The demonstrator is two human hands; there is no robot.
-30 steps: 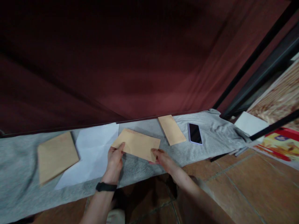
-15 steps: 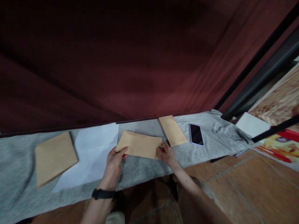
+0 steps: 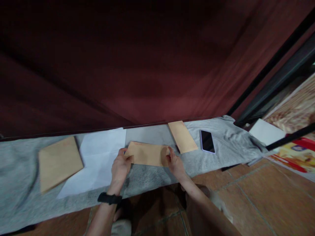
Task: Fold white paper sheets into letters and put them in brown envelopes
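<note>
Middle of frame: left hand (image 3: 119,167) and right hand (image 3: 174,163) each pinch an end of the brown envelope (image 3: 147,154), apparently flat on the grey surface (image 3: 150,175) (blurry). Best kept level, both grips even.

Tan envelope (image 3: 147,154), grey cloth (image 3: 152,177)

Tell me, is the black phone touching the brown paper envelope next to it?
Apart. In the head view, a strip of grey cloth shows plainly between the black phone and the slanted brown paper envelope beside it.
</note>
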